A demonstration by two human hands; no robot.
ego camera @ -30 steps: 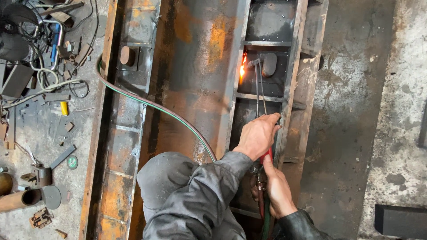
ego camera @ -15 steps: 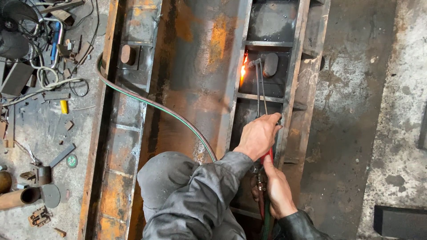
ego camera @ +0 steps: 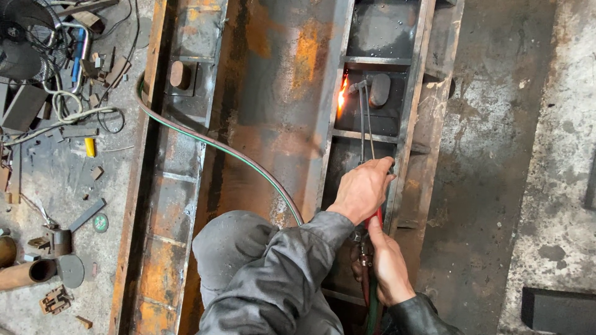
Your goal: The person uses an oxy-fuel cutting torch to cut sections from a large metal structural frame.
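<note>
My left hand grips the thin metal tubes of a gas cutting torch. My right hand is closed on the torch's red handle just behind it. The torch tip sits at the far end, with an orange flame burning against the inner wall of a rusty steel beam. Both hands work inside a narrow bay of the beam between welded cross ribs. My grey sleeve and bent knee fill the lower middle.
Paired green and brown hoses curve across the beam from the left to my hands. Scrap pieces, cables, a pipe and a fan litter the floor at left. Stained concrete floor lies at right.
</note>
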